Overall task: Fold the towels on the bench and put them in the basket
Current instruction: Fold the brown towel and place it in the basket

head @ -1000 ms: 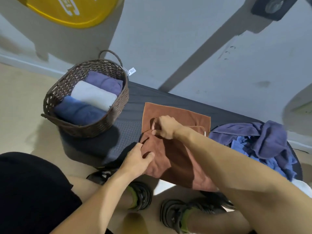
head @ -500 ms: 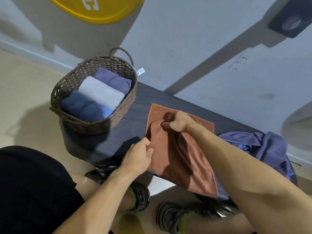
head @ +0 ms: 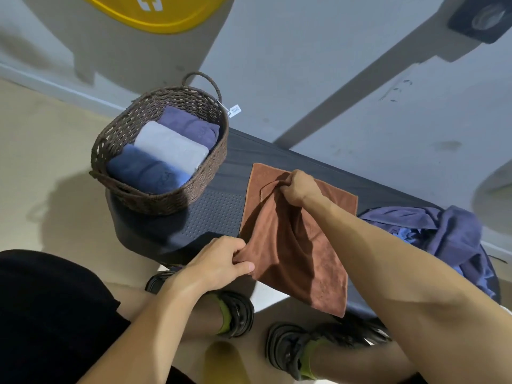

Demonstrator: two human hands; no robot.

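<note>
Left hand point(head: 219, 266): grip closed, thumb and curled fingers pinching the near left corner of the brown towel point(head: 293, 253) at the worktop's front edge. Right hand point(head: 296, 188): grip closed, fingertips pinching a raised fold of the same towel, beyond the left grip and slightly to its right. Brown towel: partly flat on the dark worktop point(head: 219, 214), its far portion lying beyond the right grip, its near portion hanging over the front edge between the two forearms. Wicker basket point(head: 155, 200): on the worktop's end, beyond and left of both grips, apart from the towel; holds three rolled towels point(head: 171, 146) side by side, dark blue, light grey, purple. Heap of unfolded blue and purple towels point(head: 448, 234): on the worktop right of the right forearm, near the brown towel's right edge.
</note>
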